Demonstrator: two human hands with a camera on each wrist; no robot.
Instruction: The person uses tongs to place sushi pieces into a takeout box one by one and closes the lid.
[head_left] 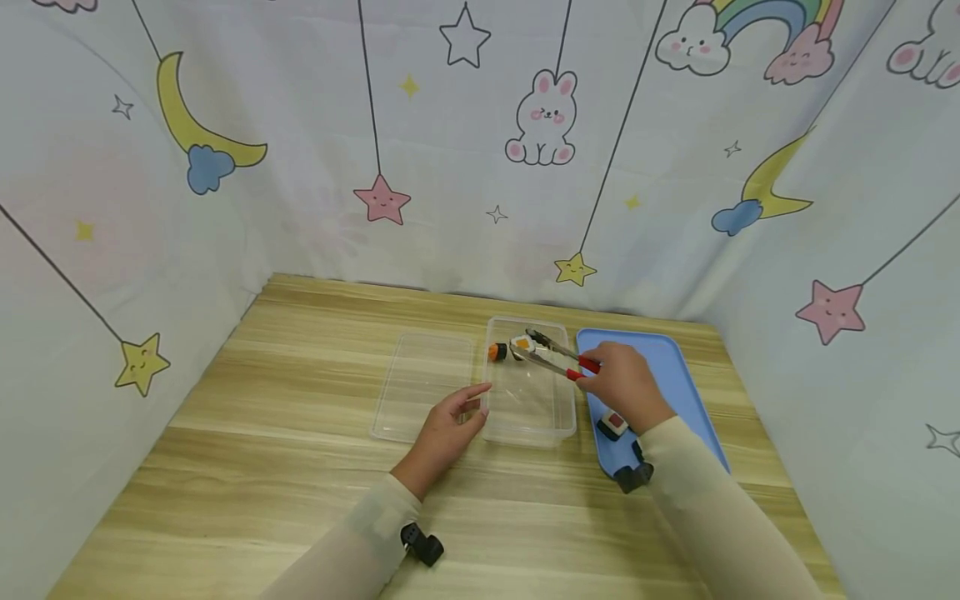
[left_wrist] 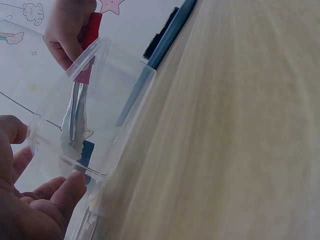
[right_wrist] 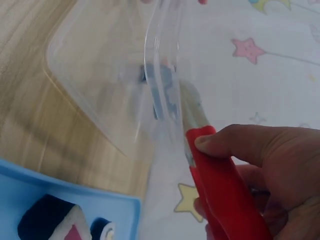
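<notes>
The right hand [head_left: 626, 383] clenches its grip round red-handled metal tongs [right_wrist: 220, 185], whose tips flank a white sushi-shaped roll [head_left: 522, 343] with an orange centre inside the clear plastic box [head_left: 525, 408]. The left hand [head_left: 450, 425], its grip relaxed, touches the box's left side. A blue rectangular tray [head_left: 675, 358] lies right of it on the wood-grain worktop [head_left: 300, 375].

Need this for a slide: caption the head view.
Right hand holds red-handled tongs at a sushi piece in a clear container; left hand beside the container.
</notes>
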